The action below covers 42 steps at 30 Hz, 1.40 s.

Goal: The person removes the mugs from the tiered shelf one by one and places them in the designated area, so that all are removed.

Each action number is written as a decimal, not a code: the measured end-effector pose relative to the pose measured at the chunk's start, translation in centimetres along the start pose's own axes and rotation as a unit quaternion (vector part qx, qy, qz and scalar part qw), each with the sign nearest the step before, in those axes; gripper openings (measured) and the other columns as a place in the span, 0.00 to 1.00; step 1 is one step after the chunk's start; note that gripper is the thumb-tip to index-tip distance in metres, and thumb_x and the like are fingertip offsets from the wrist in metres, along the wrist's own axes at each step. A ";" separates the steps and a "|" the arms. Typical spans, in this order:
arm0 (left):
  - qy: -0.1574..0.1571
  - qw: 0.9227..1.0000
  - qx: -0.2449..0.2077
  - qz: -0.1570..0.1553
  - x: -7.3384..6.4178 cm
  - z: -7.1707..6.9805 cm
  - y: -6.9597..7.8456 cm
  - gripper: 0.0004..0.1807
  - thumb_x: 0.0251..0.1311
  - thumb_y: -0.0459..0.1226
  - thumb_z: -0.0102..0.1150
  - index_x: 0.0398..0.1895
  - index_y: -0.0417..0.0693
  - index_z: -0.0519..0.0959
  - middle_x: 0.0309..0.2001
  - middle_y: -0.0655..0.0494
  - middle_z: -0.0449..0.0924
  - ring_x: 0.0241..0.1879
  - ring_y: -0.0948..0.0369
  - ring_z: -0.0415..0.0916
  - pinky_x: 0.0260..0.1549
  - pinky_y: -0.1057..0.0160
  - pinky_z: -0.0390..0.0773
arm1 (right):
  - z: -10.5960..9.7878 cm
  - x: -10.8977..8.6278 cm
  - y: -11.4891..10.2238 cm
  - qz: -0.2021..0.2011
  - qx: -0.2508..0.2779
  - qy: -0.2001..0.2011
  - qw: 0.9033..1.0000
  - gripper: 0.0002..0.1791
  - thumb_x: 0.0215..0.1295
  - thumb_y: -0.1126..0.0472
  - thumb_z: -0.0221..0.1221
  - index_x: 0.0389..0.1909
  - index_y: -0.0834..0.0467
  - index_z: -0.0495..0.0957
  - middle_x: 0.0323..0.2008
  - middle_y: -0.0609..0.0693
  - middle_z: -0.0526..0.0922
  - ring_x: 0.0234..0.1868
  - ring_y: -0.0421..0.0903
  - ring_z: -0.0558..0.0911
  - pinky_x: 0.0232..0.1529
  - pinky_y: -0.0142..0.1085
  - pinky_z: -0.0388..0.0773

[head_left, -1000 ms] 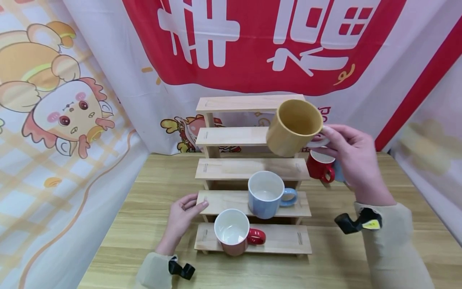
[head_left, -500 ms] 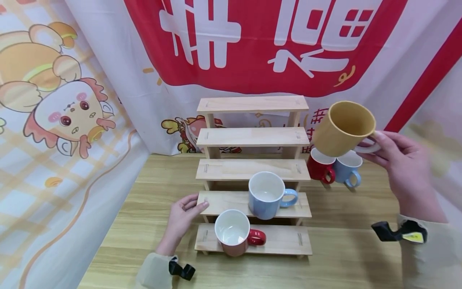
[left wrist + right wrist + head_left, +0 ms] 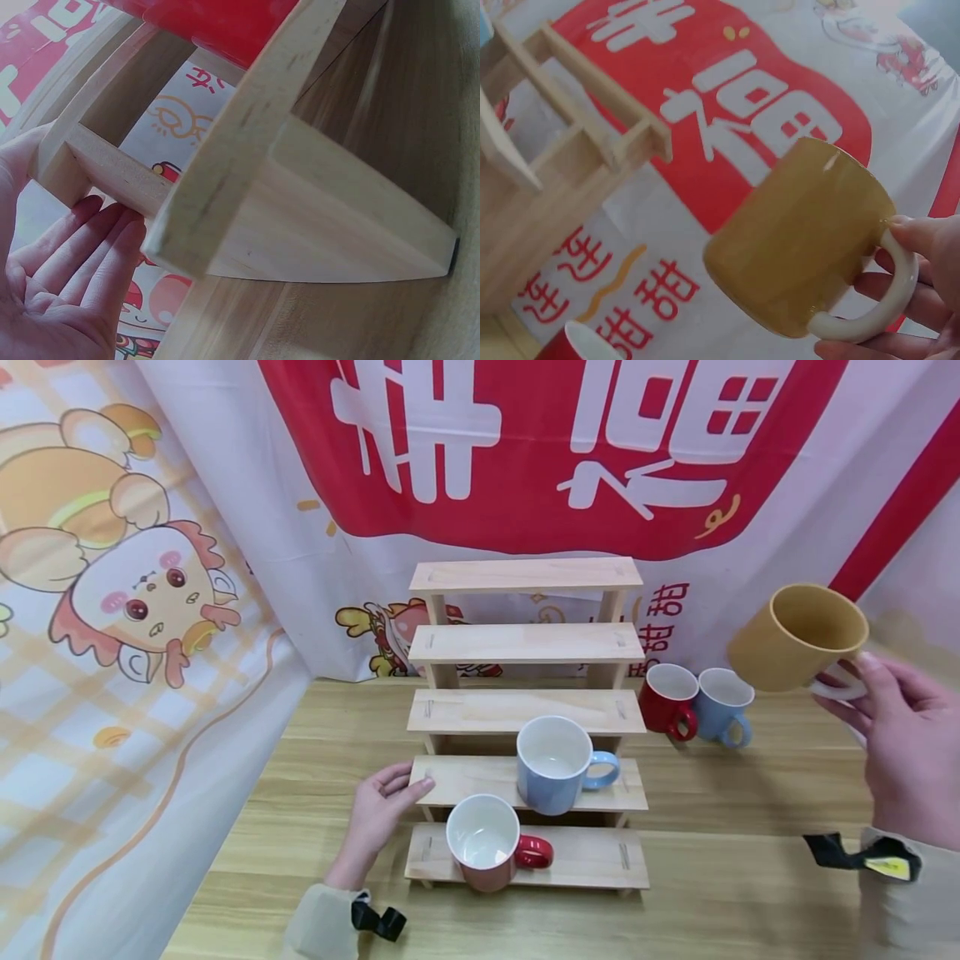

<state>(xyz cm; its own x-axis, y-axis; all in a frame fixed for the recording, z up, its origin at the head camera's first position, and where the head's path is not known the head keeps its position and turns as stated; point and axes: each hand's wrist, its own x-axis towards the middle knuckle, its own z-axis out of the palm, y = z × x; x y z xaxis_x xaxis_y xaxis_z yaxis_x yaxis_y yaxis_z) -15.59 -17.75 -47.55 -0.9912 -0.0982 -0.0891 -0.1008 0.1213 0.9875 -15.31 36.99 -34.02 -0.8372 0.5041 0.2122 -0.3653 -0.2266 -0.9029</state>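
My right hand [image 3: 911,739] holds a yellow mug [image 3: 772,647] by its white handle [image 3: 881,300], in the air at the right. The mug tilts, its mouth toward the head camera. My left hand [image 3: 382,814] grips the left end of a step on a wooden tiered stand [image 3: 465,777], thumb on top and fingers beneath in the left wrist view. A blue mug [image 3: 551,781] with a white inside stands on that same step. On the lowest step stands a red mug [image 3: 483,860], its handle pointing right.
Behind and right of the stand, a red mug [image 3: 663,714] and a light blue mug [image 3: 716,714] stand side by side on the wood-grain table [image 3: 720,877]. A printed cloth [image 3: 360,568] hangs behind; another cloth [image 3: 127,760] borders the left side.
My right hand has carried the yellow mug rightward, from in front of the upper steps to past the two mugs behind. My left hand has stayed on the stand.
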 end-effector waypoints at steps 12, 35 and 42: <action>0.003 1.000 0.008 0.003 0.1 -0.1 -0.2 0.30 0.54 0.43 0.78 0.57 0.39 0.81 0.51 0.43 0.84 0.50 0.52 0.82 0.47 0.65 0.82 | -2.7 2.6 2.4 0.070 -0.034 0.175 0.981 0.24 0.60 0.51 0.71 0.55 0.56 0.84 0.54 0.47 0.83 0.39 0.39 0.85 0.31 0.26 0.82; 0.004 1.000 0.007 0.018 0.2 0.0 -0.4 0.28 0.56 0.41 0.77 0.56 0.36 0.81 0.50 0.41 0.85 0.49 0.52 0.83 0.46 0.66 0.82 | -8.5 3.3 10.7 0.083 -0.095 0.237 0.963 0.09 0.63 0.57 0.71 0.42 0.56 0.90 0.33 0.40 0.86 0.24 0.34 0.83 0.20 0.24 0.79; 0.005 1.000 0.006 0.015 0.1 0.0 -0.3 0.28 0.55 0.41 0.78 0.56 0.37 0.81 0.50 0.42 0.85 0.49 0.53 0.83 0.47 0.66 0.82 | -8.6 3.2 11.8 0.096 -0.080 0.236 0.964 0.07 0.61 0.60 0.73 0.37 0.59 0.90 0.24 0.40 0.86 0.18 0.35 0.83 0.17 0.24 0.77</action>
<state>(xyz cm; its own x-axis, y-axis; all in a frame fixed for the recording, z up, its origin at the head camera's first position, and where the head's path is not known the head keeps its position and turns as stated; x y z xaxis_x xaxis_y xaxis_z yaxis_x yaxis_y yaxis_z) -15.68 -17.85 -47.90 -0.9928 -0.1049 -0.0570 -0.0712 0.1371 0.9880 -18.82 43.06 -47.20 -0.5912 0.7969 -0.1241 -0.1234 -0.2414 -0.9626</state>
